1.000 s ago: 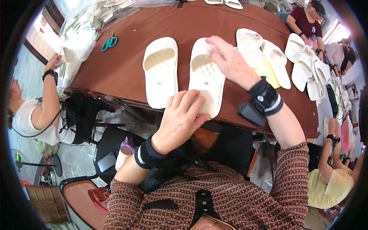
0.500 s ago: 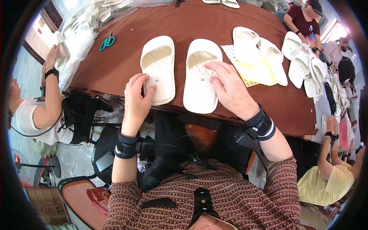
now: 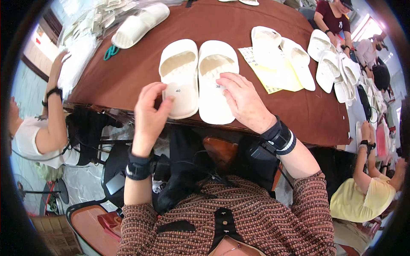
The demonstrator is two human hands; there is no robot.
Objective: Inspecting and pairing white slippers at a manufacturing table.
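Observation:
Two white slide slippers lie side by side before me, soles down, toes away from me, their inner edges touching. At the outer edge of the left slipper (image 3: 184,104) is my left hand (image 3: 150,112), thumb and curved fingers apart. My right hand (image 3: 247,101) rests over the right slipper (image 3: 214,109), with its fingertips near the small printed mark on the insole and its thumb spread at the outer side. Neither hand is closed round a slipper. Each wrist wears a black band.
Yellow and white sticker sheets (image 3: 273,79) lie to the right under another pair of slippers (image 3: 295,55). More slippers (image 3: 329,70) are piled farther right. At the far left are white slippers (image 3: 139,27), teal scissors (image 3: 112,52) and plastic bags (image 3: 79,51). Co-workers sit around the brown-covered table (image 3: 128,81).
My right hand has moved left with the right slipper, closing the gap between the two slippers. White slippers now lie by the scissors, and the left co-worker's raised hand no longer holds one.

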